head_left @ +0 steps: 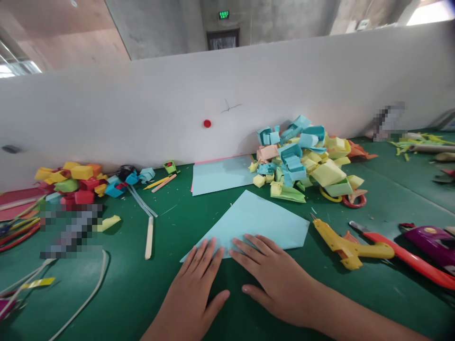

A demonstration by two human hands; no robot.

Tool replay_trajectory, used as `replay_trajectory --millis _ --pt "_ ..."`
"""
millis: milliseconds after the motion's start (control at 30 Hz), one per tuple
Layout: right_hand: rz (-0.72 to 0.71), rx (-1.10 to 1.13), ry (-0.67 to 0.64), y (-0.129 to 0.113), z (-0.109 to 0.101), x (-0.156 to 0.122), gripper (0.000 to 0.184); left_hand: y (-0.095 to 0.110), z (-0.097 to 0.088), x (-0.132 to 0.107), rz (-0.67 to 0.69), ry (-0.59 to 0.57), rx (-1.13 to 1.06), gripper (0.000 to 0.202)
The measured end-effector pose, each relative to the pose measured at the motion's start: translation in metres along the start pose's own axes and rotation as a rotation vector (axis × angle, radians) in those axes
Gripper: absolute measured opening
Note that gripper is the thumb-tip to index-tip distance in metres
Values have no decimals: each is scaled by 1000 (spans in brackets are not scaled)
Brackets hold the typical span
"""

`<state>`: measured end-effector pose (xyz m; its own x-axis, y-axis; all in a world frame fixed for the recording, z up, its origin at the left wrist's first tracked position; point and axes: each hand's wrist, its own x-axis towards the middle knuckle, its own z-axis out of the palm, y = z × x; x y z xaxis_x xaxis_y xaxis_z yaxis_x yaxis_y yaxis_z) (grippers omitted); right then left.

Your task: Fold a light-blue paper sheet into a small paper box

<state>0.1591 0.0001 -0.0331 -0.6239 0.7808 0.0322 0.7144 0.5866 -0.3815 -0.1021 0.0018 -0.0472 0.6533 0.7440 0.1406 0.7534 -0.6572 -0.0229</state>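
Note:
A light blue sheet of paper (250, 218), folded on the slant, lies on the green table in front of me. My left hand (195, 284) rests palm down with its fingertips on the sheet's near left edge. Its fingers are stretched out and the thumb stands apart. My right hand (273, 279) lies flat beside it, fingers spread over the near middle of the paper. The two thumbs point toward each other over the bare tabletop. Neither hand grips anything.
Behind the sheet lie more blue paper (223, 176) and a heap of folded paper pieces (295, 158). To the right are a yellow glue gun (350, 244) and a red-handled cutter (408, 258). Colourful paper cubes (74, 182) and a wooden stick (149, 238) sit left. A white partition (142, 109) stands behind.

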Motion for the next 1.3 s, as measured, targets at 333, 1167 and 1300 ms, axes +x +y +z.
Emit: replay_trajectory --millis 333,1167,1300 --pt "-9 -36 9 1 7 -1 63 5 -1 -3 -43 -46 -1 79" --pt "-57 -235 121 0 19 -6 60 0 8 -35 -292 87 18 54" --pt "-67 -277 172 -3 22 -7 59 5 3 -30 -272 75 9 51"
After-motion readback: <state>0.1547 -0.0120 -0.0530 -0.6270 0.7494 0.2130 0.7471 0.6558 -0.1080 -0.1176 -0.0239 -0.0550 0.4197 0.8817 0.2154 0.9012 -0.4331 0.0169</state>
